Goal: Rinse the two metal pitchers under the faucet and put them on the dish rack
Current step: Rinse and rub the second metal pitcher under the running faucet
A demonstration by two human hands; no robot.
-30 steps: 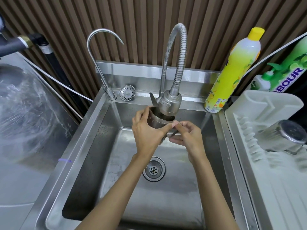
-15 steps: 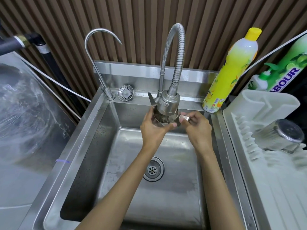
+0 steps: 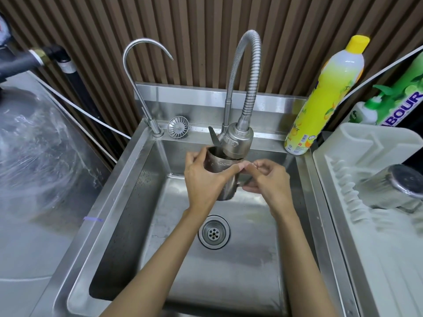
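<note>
A metal pitcher (image 3: 216, 161) is held upright just under the head of the flexible faucet (image 3: 238, 140), over the steel sink (image 3: 142, 202). My left hand (image 3: 203, 179) wraps around its body. My right hand (image 3: 266, 177) grips its handle on the right side. A second metal pitcher (image 3: 391, 187) lies upside down and tilted on the white dish rack (image 3: 348, 156) at the right. No water stream is visible.
A thin gooseneck tap (image 3: 139, 74) stands at the sink's back left beside a loose strainer (image 3: 178, 126). A yellow detergent bottle (image 3: 325, 99) and a green pouch (image 3: 398, 97) stand behind the rack. The drain (image 3: 214, 232) lies below the hands. A plastic-wrapped steel counter (image 3: 34, 156) is at the left.
The pitcher rose up close under the faucet head, then came back down and slightly left. Both hands stayed on it throughout.
</note>
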